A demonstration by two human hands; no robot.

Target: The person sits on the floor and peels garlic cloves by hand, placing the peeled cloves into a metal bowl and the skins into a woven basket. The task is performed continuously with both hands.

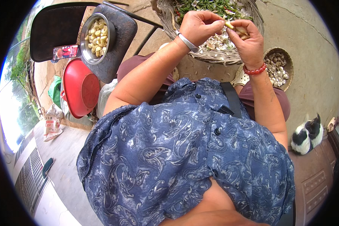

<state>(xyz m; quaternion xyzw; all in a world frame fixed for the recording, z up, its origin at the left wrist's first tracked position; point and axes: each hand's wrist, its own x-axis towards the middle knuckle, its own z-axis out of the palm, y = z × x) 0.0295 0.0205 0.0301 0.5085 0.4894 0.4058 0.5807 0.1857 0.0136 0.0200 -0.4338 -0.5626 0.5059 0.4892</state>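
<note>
Above a large wicker basket (250,53), my two hands meet. My left hand (199,28), with a silver bangle at the wrist, pinches one end of a pale garlic clove (229,25). My right hand (247,42), wearing a red bead bracelet, touches the clove's other end with its fingertips and has several unpeeled garlic cloves (241,31) tucked in its fingers. Green leaves (206,8) and papery garlic skins (219,43) lie in the wicker basket. Peeled cloves (98,35) fill much of a steel bowl (111,36) at the upper left.
The bowl stands on a dark patterned seat (124,34); a phone (65,52) lies beside it. Below is a red plastic basin (80,87). A small basket (291,63) of garlic sits at my right. A black and white cat (306,135) is at the far right.
</note>
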